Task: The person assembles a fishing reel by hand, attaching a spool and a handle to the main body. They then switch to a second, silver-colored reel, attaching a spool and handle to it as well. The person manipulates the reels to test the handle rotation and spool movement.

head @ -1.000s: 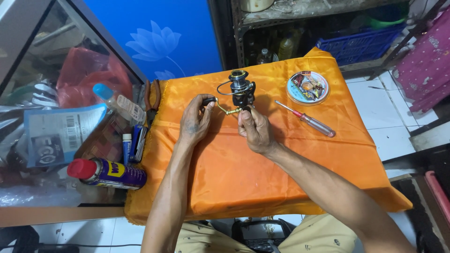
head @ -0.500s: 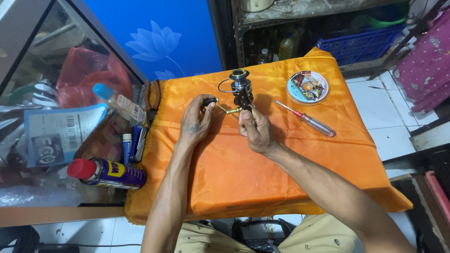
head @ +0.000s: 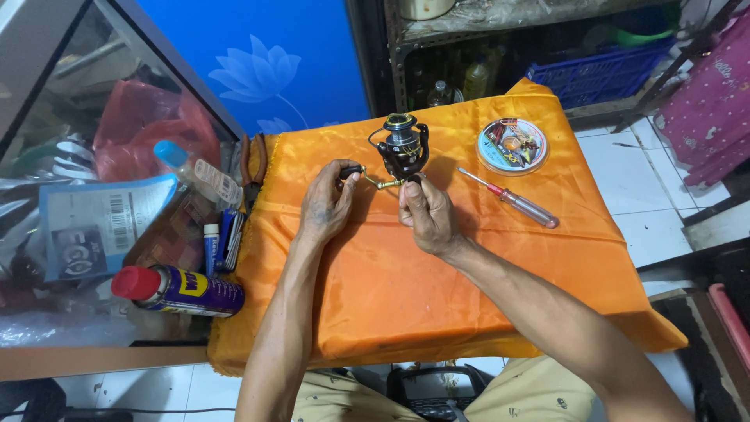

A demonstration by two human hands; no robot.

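Now left hand apparently pinching crank knob, right hand gripping reel.

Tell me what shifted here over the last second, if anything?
Hardly anything moved. The left hand still pinches the handle knob and the right hand still steadies the black and gold fishing reel; both keep their places. The red-handled screwdriver, round line spool and orange cloth stayed put.

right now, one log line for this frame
left hand: grips reel handle knob | right hand: holds fishing reel foot | orange cloth under | screwdriver apart, right
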